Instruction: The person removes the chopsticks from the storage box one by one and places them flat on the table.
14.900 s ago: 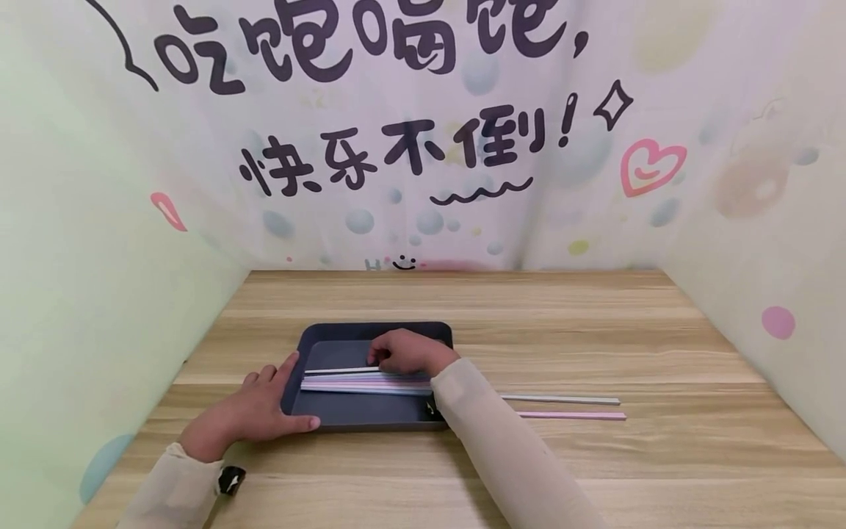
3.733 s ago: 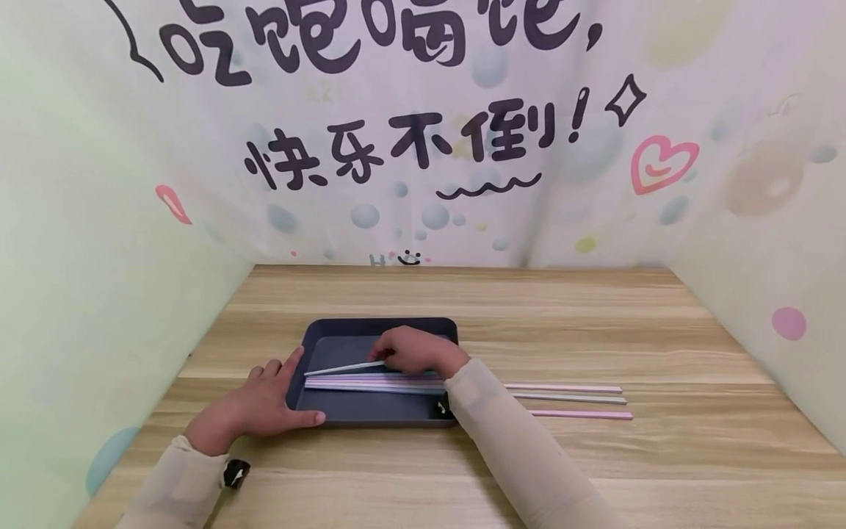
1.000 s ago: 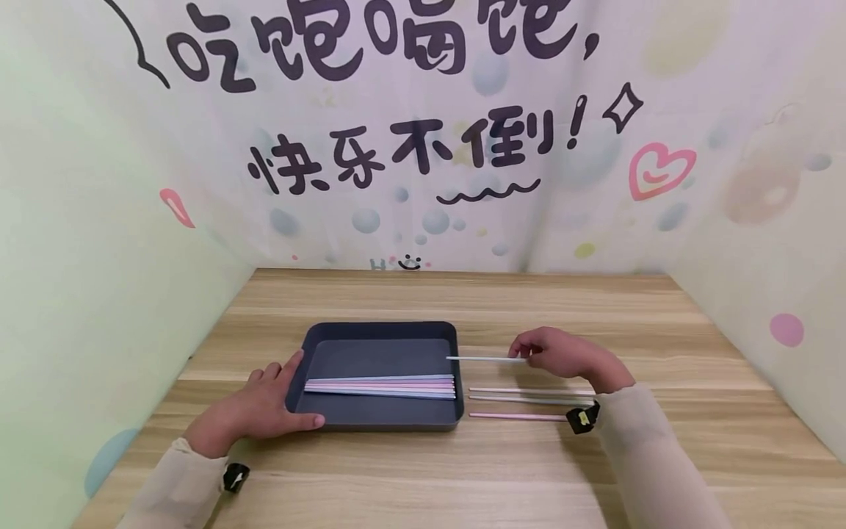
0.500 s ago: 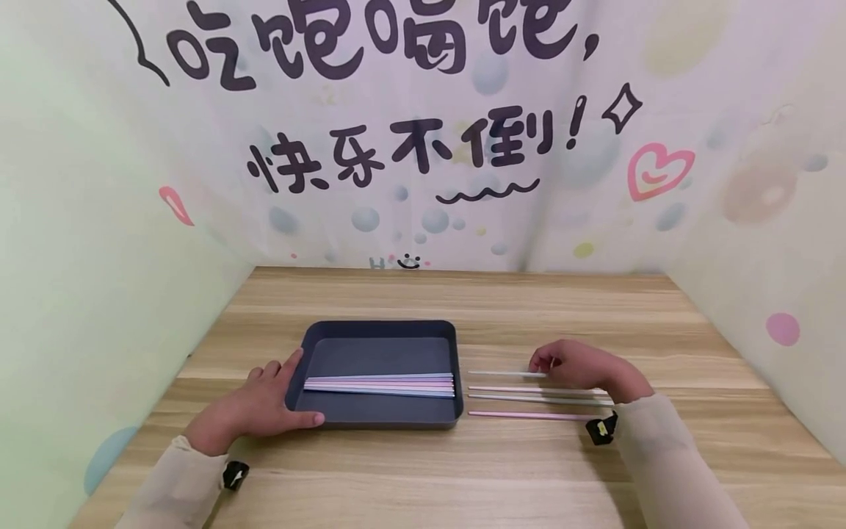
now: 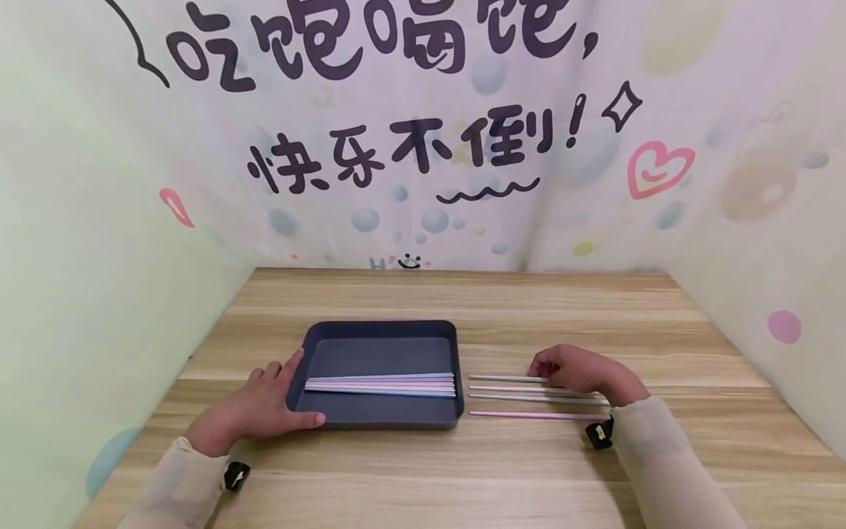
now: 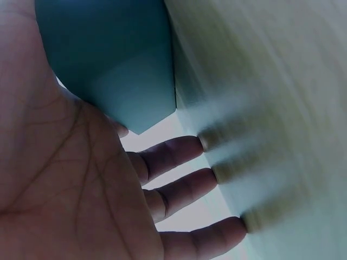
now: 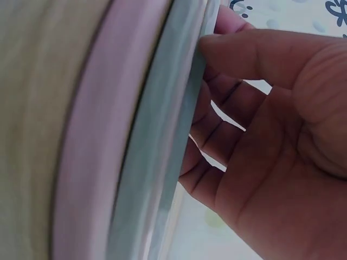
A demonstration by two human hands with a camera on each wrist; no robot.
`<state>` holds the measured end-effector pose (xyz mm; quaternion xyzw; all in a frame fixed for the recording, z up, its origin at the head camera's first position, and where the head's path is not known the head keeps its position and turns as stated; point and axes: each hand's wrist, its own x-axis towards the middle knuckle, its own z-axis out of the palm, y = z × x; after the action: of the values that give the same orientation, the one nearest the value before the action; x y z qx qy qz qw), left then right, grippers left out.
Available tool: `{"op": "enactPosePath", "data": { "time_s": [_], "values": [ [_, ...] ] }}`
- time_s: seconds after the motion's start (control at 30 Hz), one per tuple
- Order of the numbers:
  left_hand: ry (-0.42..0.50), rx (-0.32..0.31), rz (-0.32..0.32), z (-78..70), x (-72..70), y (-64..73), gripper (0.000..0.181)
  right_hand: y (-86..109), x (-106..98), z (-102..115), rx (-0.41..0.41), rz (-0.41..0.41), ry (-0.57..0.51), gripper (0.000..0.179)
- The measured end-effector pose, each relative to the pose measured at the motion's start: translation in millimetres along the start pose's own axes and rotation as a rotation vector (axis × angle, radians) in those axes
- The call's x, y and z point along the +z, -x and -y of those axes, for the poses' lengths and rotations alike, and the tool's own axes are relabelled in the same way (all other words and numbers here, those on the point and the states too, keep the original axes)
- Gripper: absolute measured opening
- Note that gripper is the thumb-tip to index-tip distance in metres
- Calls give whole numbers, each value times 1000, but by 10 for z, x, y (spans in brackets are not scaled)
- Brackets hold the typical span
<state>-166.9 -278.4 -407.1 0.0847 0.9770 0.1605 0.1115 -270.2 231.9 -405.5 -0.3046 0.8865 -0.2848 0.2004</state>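
My left hand [image 5: 258, 408] lies against the left end of a dark rectangular tray [image 5: 380, 355], its thumb along the front rim. In the left wrist view its fingers are extended, tips on the table beside the tray wall [image 6: 124, 81]. Inside the tray lies a bundle of pastel chopsticks [image 5: 380, 385]. Right of the tray, my right hand [image 5: 581, 369] pinches a pale green chopstick [image 5: 505, 378] low over the table; the right wrist view shows thumb and fingers on this chopstick [image 7: 196, 89]. My hand hides its far end.
In front of the held chopstick lie three more, roughly parallel: a pink one [image 5: 505, 389], a pale green one [image 5: 529, 398] and, nearest me, another pink one [image 5: 529, 415]. Printed cloth walls [image 5: 423, 220] stand behind and at both sides of the wooden table [image 5: 423, 470].
My right hand has carried the pale green chopstick from the tray rightward and lowered it beside the others. Earlier, fewer chopsticks lay there. My left hand stays on the tray.
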Motion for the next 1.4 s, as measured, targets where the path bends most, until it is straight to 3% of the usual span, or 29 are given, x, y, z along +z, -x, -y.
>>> {"op": "enactPosePath", "data": {
  "time_s": [0.53,0.77,1.0,1.4],
  "values": [
    [-6,10,2,-29,-29,14,123,-4,6,-27,12,-24,38,32],
    [2,12,2,-49,-31,30,123,-81,-60,59,-26,-74,114,33],
    [-11,7,-10,-44,-36,29,123,-299,-116,347,-40,-90,118,21],
    [-5,10,-11,-13,-15,10,123,-737,-16,910,-90,-57,88,20]
  ]
}}
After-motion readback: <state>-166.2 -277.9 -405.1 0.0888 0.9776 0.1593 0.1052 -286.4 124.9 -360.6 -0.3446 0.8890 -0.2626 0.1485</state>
